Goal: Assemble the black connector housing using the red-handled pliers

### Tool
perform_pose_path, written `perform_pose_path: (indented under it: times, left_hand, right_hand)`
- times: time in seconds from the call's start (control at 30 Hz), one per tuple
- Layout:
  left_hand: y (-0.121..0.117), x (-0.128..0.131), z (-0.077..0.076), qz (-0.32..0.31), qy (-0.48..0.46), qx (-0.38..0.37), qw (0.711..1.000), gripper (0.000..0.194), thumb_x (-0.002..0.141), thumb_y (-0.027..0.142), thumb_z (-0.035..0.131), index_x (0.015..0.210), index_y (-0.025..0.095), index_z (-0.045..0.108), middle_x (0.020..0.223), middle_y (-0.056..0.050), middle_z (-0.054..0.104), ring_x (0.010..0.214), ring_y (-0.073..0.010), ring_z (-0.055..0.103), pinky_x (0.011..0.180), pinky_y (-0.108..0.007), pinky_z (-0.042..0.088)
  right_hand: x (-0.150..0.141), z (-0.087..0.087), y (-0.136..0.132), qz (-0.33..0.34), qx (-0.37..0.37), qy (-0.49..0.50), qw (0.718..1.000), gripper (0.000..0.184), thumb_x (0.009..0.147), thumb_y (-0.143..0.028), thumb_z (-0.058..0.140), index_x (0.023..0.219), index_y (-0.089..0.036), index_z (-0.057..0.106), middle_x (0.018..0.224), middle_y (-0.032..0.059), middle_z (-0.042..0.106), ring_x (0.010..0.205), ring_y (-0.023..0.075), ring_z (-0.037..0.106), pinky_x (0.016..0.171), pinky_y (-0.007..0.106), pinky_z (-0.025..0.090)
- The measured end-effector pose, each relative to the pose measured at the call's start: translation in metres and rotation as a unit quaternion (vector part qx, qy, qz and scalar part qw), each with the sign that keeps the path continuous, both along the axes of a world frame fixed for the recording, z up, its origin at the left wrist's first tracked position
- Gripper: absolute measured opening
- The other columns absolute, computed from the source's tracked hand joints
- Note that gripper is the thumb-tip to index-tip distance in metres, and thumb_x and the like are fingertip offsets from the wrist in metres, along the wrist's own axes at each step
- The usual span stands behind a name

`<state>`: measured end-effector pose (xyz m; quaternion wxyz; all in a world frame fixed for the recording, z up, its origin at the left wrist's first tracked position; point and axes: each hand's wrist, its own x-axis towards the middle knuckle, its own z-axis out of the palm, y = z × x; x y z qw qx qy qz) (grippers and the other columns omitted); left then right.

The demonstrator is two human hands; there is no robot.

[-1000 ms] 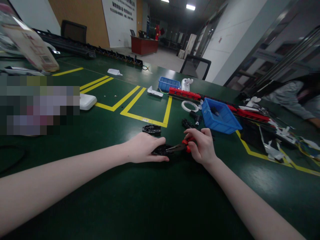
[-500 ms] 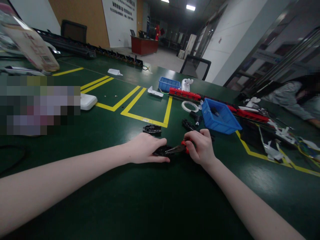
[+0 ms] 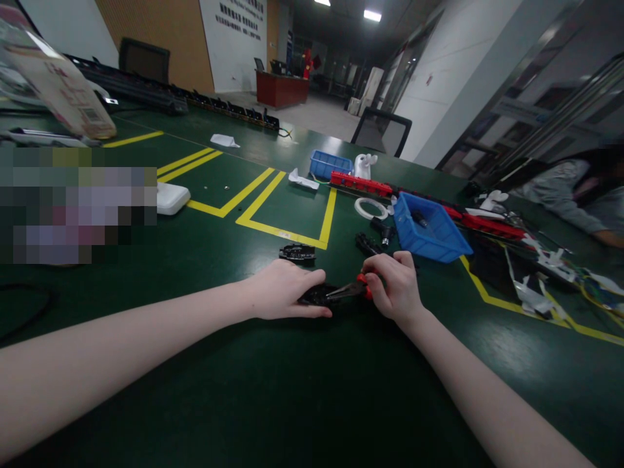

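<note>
My left hand (image 3: 287,290) grips a small black part (image 3: 316,296) low over the green table, thumb above and fingers below; the palm hides much of it. In my right hand (image 3: 394,286) are needle-nose pliers (image 3: 347,292) with red handles, their tips pointing left at the black part. Whether the jaws touch or grip it I cannot tell. Just beyond my left hand lies a second black part (image 3: 298,253) with light markings. Past my right hand are a dark piece (image 3: 368,243) and a black tool with a metal tip (image 3: 384,231).
A blue bin (image 3: 431,227) stands beyond my right hand, near a white tape ring (image 3: 371,208). Red strips (image 3: 361,184) run behind it, with a smaller blue bin (image 3: 330,164) farther back. A white box (image 3: 172,198) lies left. Another person's sleeve (image 3: 560,185) is at far right.
The pliers and my right hand have shifted slightly to the right, so the tips sit a little farther from my left thumb. My left hand stays nearly still.
</note>
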<state>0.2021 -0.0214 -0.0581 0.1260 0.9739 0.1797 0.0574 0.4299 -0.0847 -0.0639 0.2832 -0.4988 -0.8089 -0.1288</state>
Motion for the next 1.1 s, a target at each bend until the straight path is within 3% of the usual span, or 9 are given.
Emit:
perform_pose_path:
  times: [0.4,1.1]
  left_hand:
    - [-0.0003,-0.0003,0.0002,0.001,0.012,0.022,1.0,0.044,0.086,0.059,0.042,0.097,0.018,0.052,0.076,-0.002,0.063,0.065,-0.0175,0.06,0.054,-0.025,0.039]
    - [-0.0001,0.0,0.0004,0.002,0.005,0.002,1.0,0.044,0.087,0.058,0.041,0.101,0.017,0.053,0.078,-0.002,0.063,0.064,-0.0152,0.06,0.054,-0.024,0.041]
  right_hand:
    - [-0.0072,0.0002,-0.0032,0.001,-0.002,0.006,1.0,0.027,0.091,-0.032,0.032,0.077,-0.018,0.05,0.067,0.0016,0.059,0.058,0.0138,0.051,0.068,0.035,0.028]
    - [-0.0019,-0.0002,-0.002,-0.005,0.005,0.012,1.0,0.026,0.091,-0.031,0.033,0.077,-0.017,0.05,0.068,0.0016,0.058,0.058,0.0137,0.05,0.068,0.035,0.028]
